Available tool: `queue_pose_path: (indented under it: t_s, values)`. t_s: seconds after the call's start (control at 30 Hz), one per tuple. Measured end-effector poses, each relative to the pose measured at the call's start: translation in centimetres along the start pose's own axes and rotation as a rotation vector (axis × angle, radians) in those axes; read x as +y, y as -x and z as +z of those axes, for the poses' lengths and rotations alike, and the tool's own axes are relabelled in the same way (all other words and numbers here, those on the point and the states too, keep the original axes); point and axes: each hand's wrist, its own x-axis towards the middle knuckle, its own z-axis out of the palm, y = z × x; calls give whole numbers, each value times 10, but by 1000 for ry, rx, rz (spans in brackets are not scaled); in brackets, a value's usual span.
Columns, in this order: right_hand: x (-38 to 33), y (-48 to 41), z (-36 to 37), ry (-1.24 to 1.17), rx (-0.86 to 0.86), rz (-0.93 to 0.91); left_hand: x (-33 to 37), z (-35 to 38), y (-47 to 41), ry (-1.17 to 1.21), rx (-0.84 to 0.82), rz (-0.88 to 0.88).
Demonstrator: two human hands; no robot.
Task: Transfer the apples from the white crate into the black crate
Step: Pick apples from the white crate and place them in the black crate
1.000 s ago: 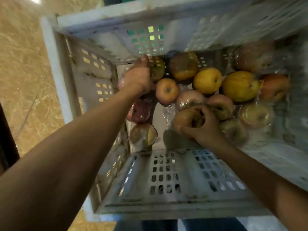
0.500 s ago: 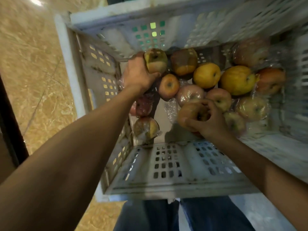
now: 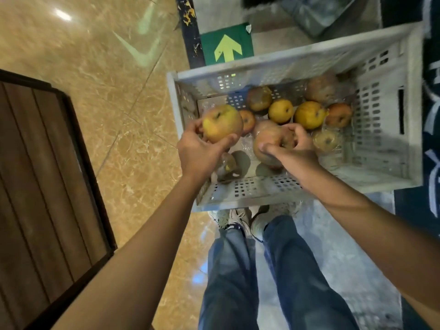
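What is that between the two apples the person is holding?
In the head view, a smaller reddish apple, down in the white crate, partly hidden behind the yellow-green apple the left hand holds; clear plastic wrap below it.

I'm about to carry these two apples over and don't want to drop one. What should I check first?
1. Left hand grip on the yellow-red apple: ok, fingers curl under it.
2. Right hand grip on the reddish apple: ok, thumb and fingers wrap it.
3. Held apples above the crate's rim: cannot tell from this angle.
4. Black crate in sight: cannot tell, none plainly visible.
5. White crate emptied: not ok, several remaining apples lie inside.
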Motion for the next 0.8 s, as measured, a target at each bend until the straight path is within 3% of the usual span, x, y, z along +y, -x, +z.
queue_pose_path:
  t_s: [0.3,0.57,0.8]
  values:
    - [-44,76,-24,-46,6,56,60,-64,81,413,-41,-243]
    - [-46,118,-40,-139,26,61,75,-100,114,714,-331,-362]
    - [-50,135,-37,-200,34,50,77,-113,137,1373,-643,-684]
